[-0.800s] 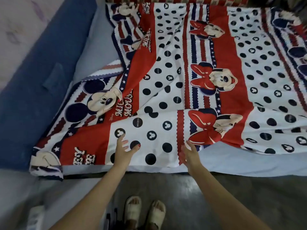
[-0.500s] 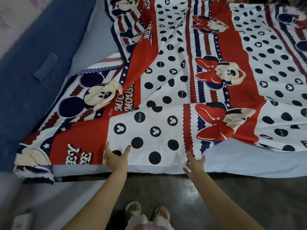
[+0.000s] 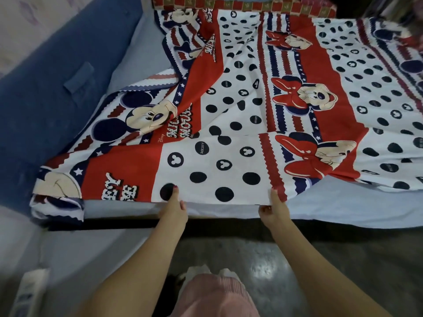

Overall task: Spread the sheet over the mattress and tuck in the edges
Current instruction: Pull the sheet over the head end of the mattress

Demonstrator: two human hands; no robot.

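You were at the near edge of the bed, mid-spread, tuck not started. Your left hand (image 3: 172, 208) pinched the near hem of the sheet (image 3: 229, 133), thumb on top over a dark dot and the other fingers curled under the edge. Your right hand (image 3: 273, 209) pinched the same hem further right, at the red zigzag stripe, one finger laid up on the cloth and the rest curled below. The sheet lay on the mattress (image 3: 343, 202) but crooked: bunched and folded over itself toward the left and far left, one corner hanging off the near-left end, and a wide bare strip of pale mattress showing along the near right and up the left side by the blue bed frame (image 3: 45, 99). A patterned headboard or box (image 3: 251, 5) ran along the far end; couldn't tell which. Judgement: you were in the pull-and-align step, roughly half done at best. The next move probably called for drawing the hem toward you and to the right so it cleared the mattress edge, then flattening the folds on the left. Only after that would there be enough overhang to tuck under. Risk: pulling from these two close points may drag the middle only and leave the corners short.
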